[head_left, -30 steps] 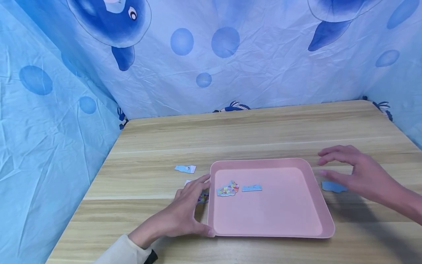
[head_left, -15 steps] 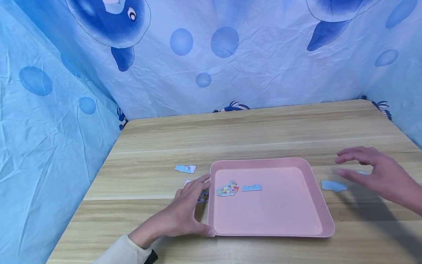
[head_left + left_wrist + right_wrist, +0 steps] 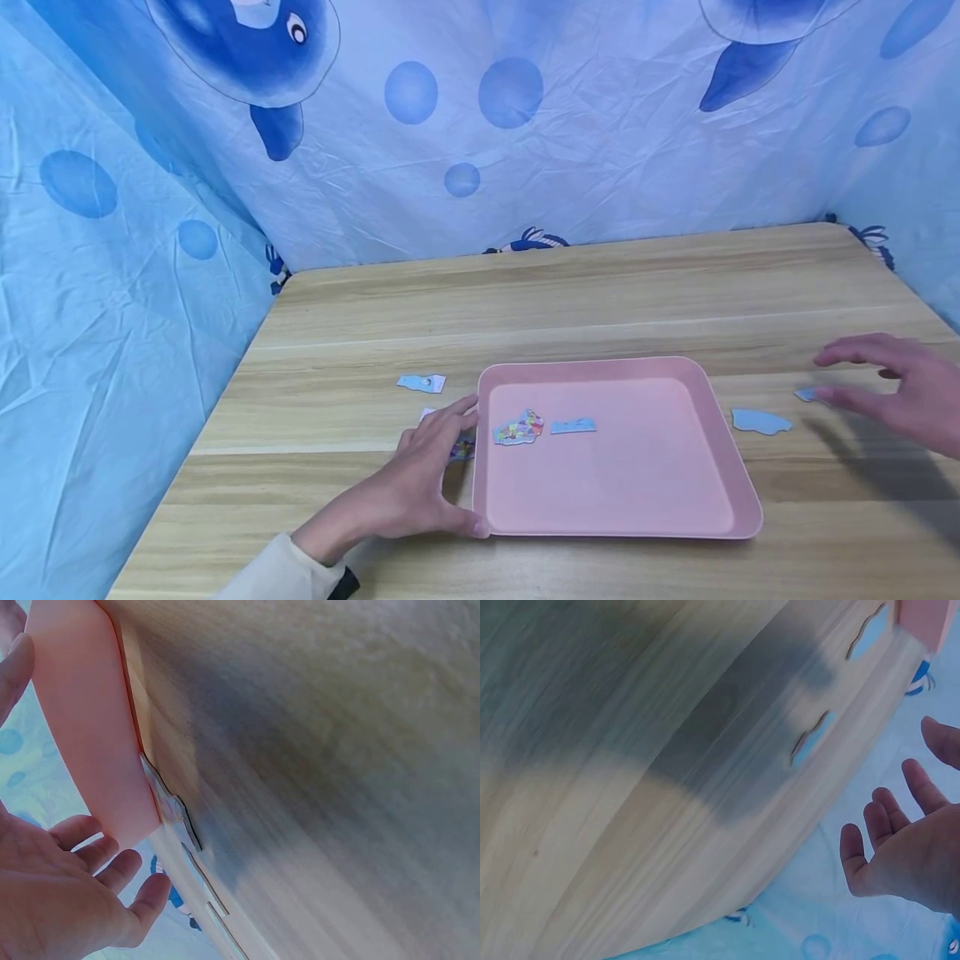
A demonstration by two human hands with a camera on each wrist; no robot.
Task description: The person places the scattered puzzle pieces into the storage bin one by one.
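Two cut pieces [image 3: 519,428] are held in the pink tray [image 3: 615,487], its left side touched by the spread left hand [image 3: 420,479]. By the spread, unladen right hand [image 3: 918,396], the thin blue piece [image 3: 806,394] just beside it could be nudged away, being flat on the counter [image 3: 337,333].

Bare right hand [image 3: 911,392] has shifted right, farther from the shallow pink rectangular tray [image 3: 622,483]. Flat light-blue wavy-edged piece [image 3: 761,421] nearest the tray's right side now fully uncovered; smaller light-blue flat piece [image 3: 805,394], farther right of tray, shows its tray-side end (rest hidden by thumb).
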